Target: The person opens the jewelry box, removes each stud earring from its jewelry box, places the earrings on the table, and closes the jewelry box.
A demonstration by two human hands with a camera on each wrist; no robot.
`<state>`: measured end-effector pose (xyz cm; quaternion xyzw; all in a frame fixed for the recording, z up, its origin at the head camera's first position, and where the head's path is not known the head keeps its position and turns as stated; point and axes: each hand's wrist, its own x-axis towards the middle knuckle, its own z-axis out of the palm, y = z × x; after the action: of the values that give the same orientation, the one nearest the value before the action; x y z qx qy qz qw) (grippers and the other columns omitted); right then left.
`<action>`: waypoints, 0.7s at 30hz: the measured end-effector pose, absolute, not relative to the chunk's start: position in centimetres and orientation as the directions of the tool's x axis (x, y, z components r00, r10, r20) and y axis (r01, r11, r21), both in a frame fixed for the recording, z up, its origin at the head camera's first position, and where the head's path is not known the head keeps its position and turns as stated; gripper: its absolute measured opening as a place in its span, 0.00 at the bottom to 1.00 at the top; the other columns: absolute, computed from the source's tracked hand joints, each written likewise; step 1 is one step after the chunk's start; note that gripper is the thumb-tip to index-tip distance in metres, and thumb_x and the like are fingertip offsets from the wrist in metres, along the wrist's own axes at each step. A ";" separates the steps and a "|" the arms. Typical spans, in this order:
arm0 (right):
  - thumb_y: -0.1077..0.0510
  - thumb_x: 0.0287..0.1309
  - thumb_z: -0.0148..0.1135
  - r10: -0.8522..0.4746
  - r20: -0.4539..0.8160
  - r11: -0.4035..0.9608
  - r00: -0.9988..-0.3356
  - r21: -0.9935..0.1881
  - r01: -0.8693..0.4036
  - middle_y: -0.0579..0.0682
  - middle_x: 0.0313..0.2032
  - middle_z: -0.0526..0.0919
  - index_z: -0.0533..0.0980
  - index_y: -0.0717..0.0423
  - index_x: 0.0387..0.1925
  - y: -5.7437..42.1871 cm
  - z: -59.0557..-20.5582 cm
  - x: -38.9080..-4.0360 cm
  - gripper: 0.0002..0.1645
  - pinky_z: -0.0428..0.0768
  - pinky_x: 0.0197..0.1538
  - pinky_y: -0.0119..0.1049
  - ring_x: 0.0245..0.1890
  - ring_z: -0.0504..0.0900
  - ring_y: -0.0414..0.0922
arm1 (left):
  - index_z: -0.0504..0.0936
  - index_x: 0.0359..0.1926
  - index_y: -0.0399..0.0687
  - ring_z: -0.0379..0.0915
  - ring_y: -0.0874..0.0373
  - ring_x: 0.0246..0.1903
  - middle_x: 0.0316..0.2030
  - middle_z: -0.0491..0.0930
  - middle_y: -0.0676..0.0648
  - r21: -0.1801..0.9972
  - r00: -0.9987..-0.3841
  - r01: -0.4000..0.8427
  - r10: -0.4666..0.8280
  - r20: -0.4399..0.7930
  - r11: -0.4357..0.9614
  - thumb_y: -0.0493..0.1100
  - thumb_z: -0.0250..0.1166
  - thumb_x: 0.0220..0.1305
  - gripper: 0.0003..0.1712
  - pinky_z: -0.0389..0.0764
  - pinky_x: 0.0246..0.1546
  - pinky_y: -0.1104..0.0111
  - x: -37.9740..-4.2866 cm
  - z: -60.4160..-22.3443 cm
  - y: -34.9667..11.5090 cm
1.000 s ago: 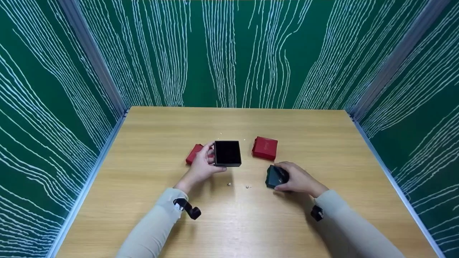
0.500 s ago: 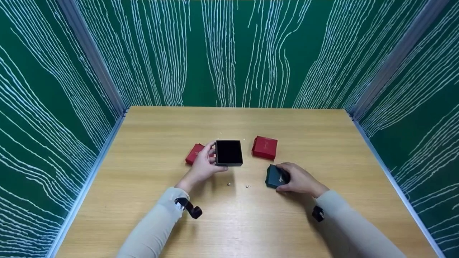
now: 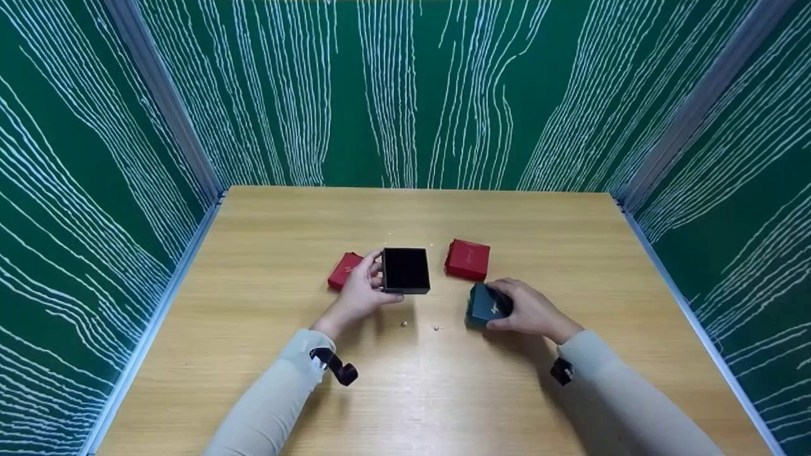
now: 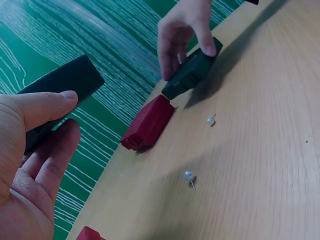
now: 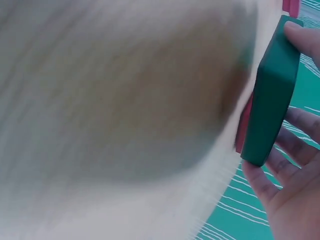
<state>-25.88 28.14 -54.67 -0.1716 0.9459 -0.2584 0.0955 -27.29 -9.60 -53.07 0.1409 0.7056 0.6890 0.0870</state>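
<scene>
My left hand (image 3: 361, 292) holds a square box part (image 3: 406, 271) by its left side, above the table. Its black inside faces up, and the left wrist view shows a dark green outer wall. On the right, my right hand (image 3: 532, 309) grips a green box (image 3: 486, 305) with gold lettering on top. Thumb and fingers span its opposite edges, and it appears slightly raised over its shadow. Between the hands, a pearl earring (image 4: 188, 176) and a second pearl earring (image 4: 211, 121) lie on the table. Whether the green box holds anything is hidden.
One red box (image 3: 467, 259) stands just beyond the green box. Another red box (image 3: 344, 271) lies behind my left hand, partly covered by it. Tiny pale specks (image 3: 388, 242) dot the wooden table (image 3: 304, 221) farther back. Green walls with white lines enclose the far side and both flanks.
The green box in my right hand has shifted slightly away from me and tilted a little. My left hand has drifted very slightly right with the box part.
</scene>
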 end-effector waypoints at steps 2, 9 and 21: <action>0.45 0.56 0.84 -0.379 -0.080 0.803 -0.922 -0.523 -0.284 0.67 0.74 0.75 0.70 0.62 0.78 28.0 -54.2 -25.9 0.55 0.74 0.76 0.69 0.71 0.75 0.66 | 0.52 0.85 0.33 0.86 0.39 0.59 0.68 0.78 0.28 0.998 -0.945 0.070 0.320 0.064 0.007 0.20 0.78 0.50 0.65 0.91 0.58 0.60 -27.2 -53.0 -9.5; 0.46 0.56 0.84 -0.369 -0.072 0.802 -0.927 -0.529 -0.278 0.67 0.76 0.72 0.68 0.61 0.79 27.4 -52.6 -26.0 0.57 0.72 0.77 0.70 0.73 0.73 0.67 | 0.51 0.85 0.35 0.86 0.39 0.58 0.69 0.76 0.28 0.998 -0.941 0.059 0.334 0.056 -0.003 0.19 0.78 0.49 0.67 0.91 0.59 0.60 -27.1 -53.1 -9.2; 0.43 0.56 0.84 -0.342 -0.066 0.784 -0.938 -0.570 -0.245 0.65 0.78 0.68 0.65 0.57 0.81 26.9 -50.5 -26.5 0.59 0.76 0.74 0.71 0.72 0.72 0.67 | 0.51 0.85 0.36 0.86 0.36 0.58 0.69 0.77 0.27 0.998 -0.938 0.059 0.342 0.053 0.010 0.20 0.78 0.50 0.67 0.92 0.57 0.59 -27.1 -53.5 -8.9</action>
<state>-26.47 26.91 -50.53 -0.1560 0.9409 -0.2889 0.0831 -27.14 -8.91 -53.52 0.1428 0.7031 0.6890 0.1025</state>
